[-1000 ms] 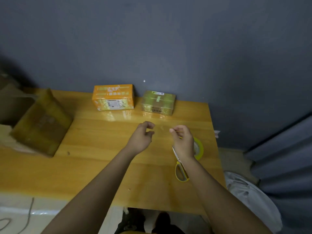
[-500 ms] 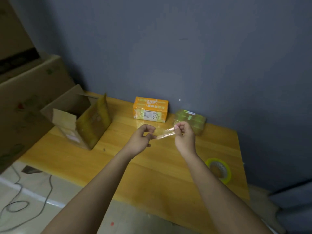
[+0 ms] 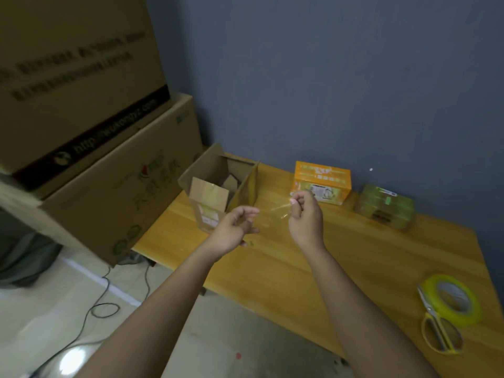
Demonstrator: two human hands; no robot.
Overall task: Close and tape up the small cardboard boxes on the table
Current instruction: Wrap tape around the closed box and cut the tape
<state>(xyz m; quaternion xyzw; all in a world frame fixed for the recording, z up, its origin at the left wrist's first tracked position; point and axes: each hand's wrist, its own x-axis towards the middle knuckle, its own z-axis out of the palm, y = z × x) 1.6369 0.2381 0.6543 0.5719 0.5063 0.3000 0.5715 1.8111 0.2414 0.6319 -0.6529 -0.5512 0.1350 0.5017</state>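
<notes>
A clear tape strip is pinched between left hand and right hand — cut, not yet applied; the open cardboard box, just beyond the left hand, remains unsealed — most work seemingly left.

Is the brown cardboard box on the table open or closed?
Open: the brown cardboard box has its flaps standing up, and its inside shows.

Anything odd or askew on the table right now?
The open box overhangs the table's left edge, flaps up, untaped. The tape strip pinched between the left hand and right hand looks creased. Nothing spilled.
</notes>
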